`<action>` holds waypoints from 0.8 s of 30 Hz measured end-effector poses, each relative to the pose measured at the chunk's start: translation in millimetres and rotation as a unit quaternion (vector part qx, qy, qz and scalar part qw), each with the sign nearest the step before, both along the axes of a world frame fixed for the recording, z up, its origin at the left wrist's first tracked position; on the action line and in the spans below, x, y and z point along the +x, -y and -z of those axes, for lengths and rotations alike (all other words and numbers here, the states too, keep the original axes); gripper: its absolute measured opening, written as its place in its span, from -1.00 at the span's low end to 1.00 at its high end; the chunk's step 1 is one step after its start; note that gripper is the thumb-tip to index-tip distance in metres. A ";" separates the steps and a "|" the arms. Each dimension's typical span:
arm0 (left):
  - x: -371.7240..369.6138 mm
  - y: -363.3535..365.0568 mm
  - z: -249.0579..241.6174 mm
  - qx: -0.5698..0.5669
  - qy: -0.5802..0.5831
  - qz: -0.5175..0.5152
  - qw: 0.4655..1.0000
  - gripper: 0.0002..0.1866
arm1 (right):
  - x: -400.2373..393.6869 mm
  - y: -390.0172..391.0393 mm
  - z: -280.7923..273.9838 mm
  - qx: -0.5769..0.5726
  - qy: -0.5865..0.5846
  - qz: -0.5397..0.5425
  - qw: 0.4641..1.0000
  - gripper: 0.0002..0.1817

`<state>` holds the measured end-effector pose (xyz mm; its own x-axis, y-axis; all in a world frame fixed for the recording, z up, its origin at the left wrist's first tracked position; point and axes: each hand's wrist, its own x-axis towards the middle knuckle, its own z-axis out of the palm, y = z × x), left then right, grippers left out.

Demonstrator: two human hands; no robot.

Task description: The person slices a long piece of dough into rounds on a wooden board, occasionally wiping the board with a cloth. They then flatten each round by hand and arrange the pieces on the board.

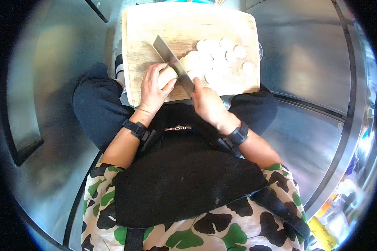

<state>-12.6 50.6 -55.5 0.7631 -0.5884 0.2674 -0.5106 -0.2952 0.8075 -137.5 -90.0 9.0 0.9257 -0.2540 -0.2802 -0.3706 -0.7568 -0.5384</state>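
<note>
A wooden cutting board (155, 25) lies in front of me, at the top of the view. My left hand (153, 85) is closed around a pale, rounded piece of food (167, 77) near the board's front left. In my right hand (210, 102) is the handle of a cleaver (171, 58), its wide blade slanting up to the left, right beside the pale piece. Several pale round slices (226, 44) lie scattered to the right of the blade, some overlapping. The handle is mostly hidden by my fingers.
Metal cabinet fronts (305, 54) stand on both sides. My dark-clothed knees are under the board's front edge. A phone-like object (178, 128) shows at my waist. Colourful packages (322, 234) lie at the lower right. A blue rim shows beyond the board.
</note>
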 end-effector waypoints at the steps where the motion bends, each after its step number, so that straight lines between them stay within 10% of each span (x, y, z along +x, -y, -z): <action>1: -0.6 0.6 -0.5 0.004 -0.007 -0.009 1.000 -0.54 | -3.7 8.4 7.6 0.003 0.046 -0.004 0.999 -0.61; 13: 13.7 3.4 -7.3 -0.020 0.015 -0.005 1.000 -0.58 | -33.2 38.6 -73.9 0.242 0.063 0.232 0.940 -0.50; 24: 10.1 -5.3 -7.5 -0.028 0.036 0.023 0.999 -0.63 | -53.8 12.1 -39.4 -0.017 0.109 0.027 0.994 -0.70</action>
<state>-2.5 55.9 -48.0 0.7134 -0.6051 0.3535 -0.5795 -0.2257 0.7831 -191.3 -102.2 48.4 0.9484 -0.3104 -0.0644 -0.2878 -0.7578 -0.5856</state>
